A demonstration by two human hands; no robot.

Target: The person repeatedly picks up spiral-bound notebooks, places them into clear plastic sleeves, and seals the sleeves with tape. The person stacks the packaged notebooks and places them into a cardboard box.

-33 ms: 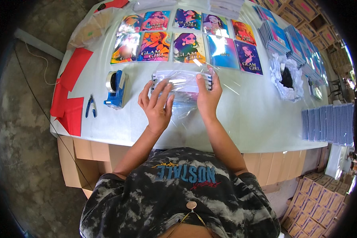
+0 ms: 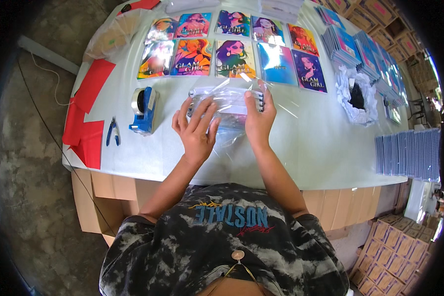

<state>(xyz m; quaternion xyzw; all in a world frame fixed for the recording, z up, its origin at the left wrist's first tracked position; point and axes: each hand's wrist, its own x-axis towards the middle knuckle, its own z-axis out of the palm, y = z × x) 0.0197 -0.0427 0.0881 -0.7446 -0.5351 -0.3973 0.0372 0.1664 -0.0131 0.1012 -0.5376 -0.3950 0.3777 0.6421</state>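
Observation:
In front of me on the table, a stack of spiral notebooks stands on edge inside loose clear plastic film. My left hand rests against its left end and front, fingers spread over the film. At the other end, my right hand grips the stack, thumb on the near side and index finger reaching round behind. Black spiral binding shows beside the right thumb. Left of the pack stands a blue tape dispenser with a roll of tape. Blue-handled nippers lie farther left.
Two rows of colourful notebooks lie flat beyond the pack. Blue notebook stacks and crumpled white paper are at right, above another notebook stack. Red sheets lie at the left edge. Cardboard boxes stand beyond the table.
The fingers of my left hand have shifted very slightly on the film. Nothing else has visibly moved.

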